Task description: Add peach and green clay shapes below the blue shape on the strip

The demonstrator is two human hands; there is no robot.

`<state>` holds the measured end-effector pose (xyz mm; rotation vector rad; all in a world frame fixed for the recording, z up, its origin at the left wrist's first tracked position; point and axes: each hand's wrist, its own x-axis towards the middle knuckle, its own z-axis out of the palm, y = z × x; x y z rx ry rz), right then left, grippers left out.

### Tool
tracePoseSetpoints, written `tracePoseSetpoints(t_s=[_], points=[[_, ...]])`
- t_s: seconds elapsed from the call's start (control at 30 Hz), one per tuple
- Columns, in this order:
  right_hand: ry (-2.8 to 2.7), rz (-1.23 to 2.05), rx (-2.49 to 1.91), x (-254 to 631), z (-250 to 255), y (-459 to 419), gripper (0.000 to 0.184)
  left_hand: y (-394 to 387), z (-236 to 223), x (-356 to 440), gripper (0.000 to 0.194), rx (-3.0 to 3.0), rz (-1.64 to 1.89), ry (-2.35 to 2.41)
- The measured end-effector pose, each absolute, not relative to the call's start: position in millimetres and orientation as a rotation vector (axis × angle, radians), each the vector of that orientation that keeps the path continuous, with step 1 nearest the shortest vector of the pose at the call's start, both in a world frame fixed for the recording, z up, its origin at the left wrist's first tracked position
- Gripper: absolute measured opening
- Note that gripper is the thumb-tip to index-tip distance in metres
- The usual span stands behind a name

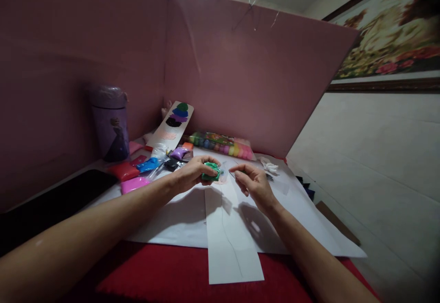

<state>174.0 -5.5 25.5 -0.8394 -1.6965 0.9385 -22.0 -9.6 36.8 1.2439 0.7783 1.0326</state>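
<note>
On the left, a purple lidded tumbler point(110, 131) is standing upright, its contents hidden. Just right of it, a red packet point(123, 171), pink packet point(134, 184), blue packet point(147, 164), black packet point(172, 164) and purple packet point(178, 153) are lying close together, each apparently containing soft modelling clay. Behind them, a swatch card point(158, 132) is leaning back. The left hand point(191, 174) is grasping a green clay packet point(210, 171) between thumb and fingers, above the far end of a white card strip point(232, 248). This packet is probably light and squashy, its film slippery; an edge or corner would be giving the surest hold. Farther off, a clear bag point(222, 145) is holding rows of multicoloured pieces. The right hand point(253, 183) is hovering with thumb and forefinger nearly meeting; whether they are pinching something thin, I cannot tell. Farther right, a crumpled white tissue point(270, 165) is lying.
</note>
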Motion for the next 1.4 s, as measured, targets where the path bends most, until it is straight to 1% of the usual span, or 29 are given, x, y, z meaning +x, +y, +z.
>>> tracePoseSetpoints(t_s=[0.07,0.13,0.33,0.53,0.7,0.87,1.17,1.4], points=[[-1.801,0.759,-0.858,172,25,-8,0.018,-10,37,-22,0.031,1.266,1.022,0.767],[-1.832,0.647,-0.867,169,26,-11,0.017,-11,38,-22,0.03,1.285,1.01,0.762],[-1.854,0.609,-0.839,167,24,-16,0.016,-13,38,-20,0.03,1.314,0.97,0.775],[-1.941,0.31,-0.907,170,19,-16,0.016,-12,36,-21,0.03,1.329,0.988,0.779],[-1.994,0.273,-0.882,170,18,-16,0.021,-10,33,-21,0.027,1.397,0.982,0.774],[-2.059,0.165,-0.983,170,18,-14,0.016,-9,33,-22,0.026,1.397,0.997,0.724],[-2.019,0.147,-0.938,169,13,-13,0.018,-13,34,-17,0.024,1.408,1.013,0.735],[-2.069,0.209,-0.887,167,13,-15,0.018,-11,31,-15,0.022,1.425,1.054,0.764]])
